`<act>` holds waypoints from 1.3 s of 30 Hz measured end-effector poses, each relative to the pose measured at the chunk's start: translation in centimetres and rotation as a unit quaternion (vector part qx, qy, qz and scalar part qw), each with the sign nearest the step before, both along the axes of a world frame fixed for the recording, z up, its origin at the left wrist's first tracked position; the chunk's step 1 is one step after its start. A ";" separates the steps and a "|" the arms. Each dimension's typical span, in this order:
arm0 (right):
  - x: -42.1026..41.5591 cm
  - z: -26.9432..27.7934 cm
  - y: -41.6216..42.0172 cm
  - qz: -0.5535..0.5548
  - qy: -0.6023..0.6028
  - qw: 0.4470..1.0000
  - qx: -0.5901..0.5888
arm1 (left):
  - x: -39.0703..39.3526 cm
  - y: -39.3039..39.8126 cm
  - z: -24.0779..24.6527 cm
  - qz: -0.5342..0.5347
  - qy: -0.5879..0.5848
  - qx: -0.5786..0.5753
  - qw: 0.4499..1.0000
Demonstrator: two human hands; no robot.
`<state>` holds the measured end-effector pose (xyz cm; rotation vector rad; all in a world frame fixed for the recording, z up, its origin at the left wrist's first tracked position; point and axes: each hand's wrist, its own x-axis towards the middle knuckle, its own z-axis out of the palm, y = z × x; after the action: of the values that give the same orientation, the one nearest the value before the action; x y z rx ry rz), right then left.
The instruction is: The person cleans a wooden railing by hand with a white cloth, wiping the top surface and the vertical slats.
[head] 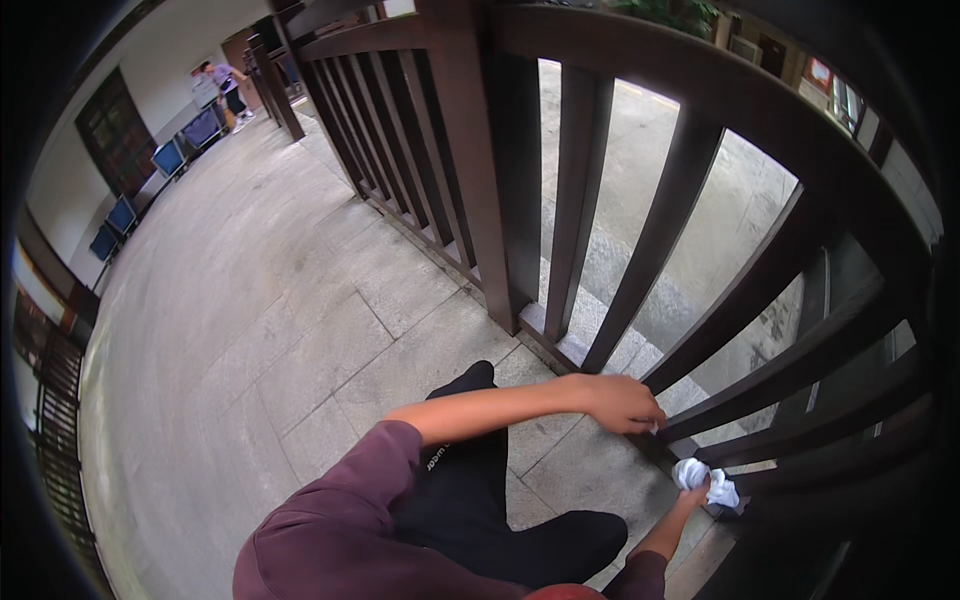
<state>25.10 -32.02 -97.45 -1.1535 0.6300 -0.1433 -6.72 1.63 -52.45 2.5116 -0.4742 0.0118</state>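
My left hand (622, 405) is at the foot of a dark wooden railing (511, 172), beside the lower end of a baluster (720, 416). Its fingers are curled, and their tips are partly hidden, so I cannot tell whether they grip the wood. Lower and to the right, my right hand (696, 493) holds a bunched white cloth (690, 474) against the bottom rail. Part of the cloth sticks out on each side of the fingers. My legs in black trousers (465, 510) are bent on the stone paving, close to the railing.
Grey stone paving (300, 300) stretches left along the railing. A thick post (469, 150) divides two railing sections. Blue carts or bins (169, 157) line the white wall at far left. Another person (225, 82) bends beside them in the distance. Stone steps (600, 262) lie beyond the balusters.
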 end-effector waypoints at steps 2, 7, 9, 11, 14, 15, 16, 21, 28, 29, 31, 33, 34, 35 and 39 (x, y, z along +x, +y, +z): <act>-2.1 -2.0 2.1 0.001 -0.012 1.000 0.022 | -1.7 4.2 -1.3 0.017 0.019 -0.016 1.000; -6.6 -1.2 7.9 0.126 0.033 0.990 0.060 | -8.2 18.1 -6.6 0.087 0.107 -0.108 0.984; -8.8 -0.4 11.3 0.073 0.033 0.996 0.049 | -10.7 23.4 -10.0 0.137 0.126 -0.159 0.970; -7.5 -1.1 9.7 0.117 -0.021 0.991 0.067 | -10.6 28.1 -14.6 0.146 0.100 -0.232 0.956; -13.7 -0.5 19.4 0.145 0.028 0.983 0.111 | -14.9 33.3 -24.4 0.227 0.161 -0.332 0.901; -15.6 -0.1 22.9 0.111 0.034 0.991 0.068 | -16.1 34.3 -27.6 0.237 0.184 -0.378 0.876; -16.7 0.2 25.4 0.104 0.069 0.991 0.054 | -17.0 35.0 -30.4 0.243 0.201 -0.421 0.851; -22.9 -1.4 36.5 0.113 0.055 0.980 0.154 | -15.4 33.6 -36.2 0.210 0.301 -0.476 0.799; -34.3 3.1 56.3 0.127 0.058 0.956 0.259 | -14.7 32.4 -38.1 0.259 0.287 -0.427 0.817; -35.0 3.6 57.7 0.169 0.053 0.939 0.295 | -14.5 32.3 -38.2 0.274 0.247 -0.440 0.819; -35.9 4.5 58.2 0.176 0.116 0.927 0.310 | -15.2 33.2 -38.0 0.295 0.302 -0.416 0.806; -35.4 4.4 57.7 0.146 0.138 0.940 0.277 | -15.3 32.7 -37.5 0.307 0.323 -0.416 0.792; -34.6 4.0 57.3 0.131 0.145 0.945 0.262 | -15.1 32.4 -37.2 0.301 0.327 -0.403 0.800; -33.8 3.6 56.6 0.123 0.136 0.943 0.277 | -15.0 32.0 -36.9 0.295 0.330 -0.390 0.807; -31.6 2.2 53.5 0.051 0.124 0.953 0.272 | -15.5 30.7 -36.0 0.225 0.356 -0.321 0.848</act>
<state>-6.52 21.48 -95.21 -0.6684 0.7687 0.2572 -22.20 32.38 -88.46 1.7240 0.3813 -0.4840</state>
